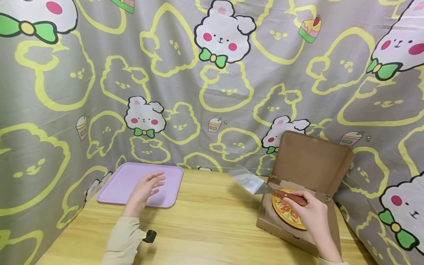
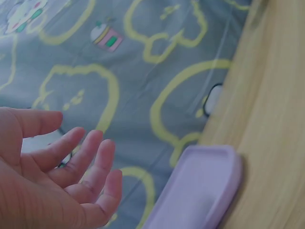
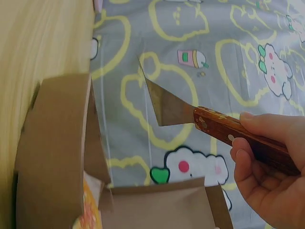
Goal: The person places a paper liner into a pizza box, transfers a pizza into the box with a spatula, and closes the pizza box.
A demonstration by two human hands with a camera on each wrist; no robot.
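Observation:
My right hand (image 1: 311,209) grips the brown wooden handle of a metal spatula (image 3: 167,102), its blade pointing left and away in the head view. Below the handle, a round pizza (image 1: 287,212) lies in an open cardboard box (image 1: 276,227), partly covered by my hand and the spatula. In the right wrist view only a sliver of the pizza shows behind the box wall. My left hand (image 1: 147,187) is held over the lilac tray (image 1: 112,191) with fingers relaxed and apart, nothing in them. From the left wrist view its palm (image 2: 38,191) is bare.
The box's lid (image 1: 308,162) stands raised at the back right. A wooden table (image 1: 205,221) spans the space between tray and box. Behind it hangs a grey patterned curtain (image 1: 185,88), close to the tray and the lid. A small black object (image 1: 149,236) sits by the left sleeve.

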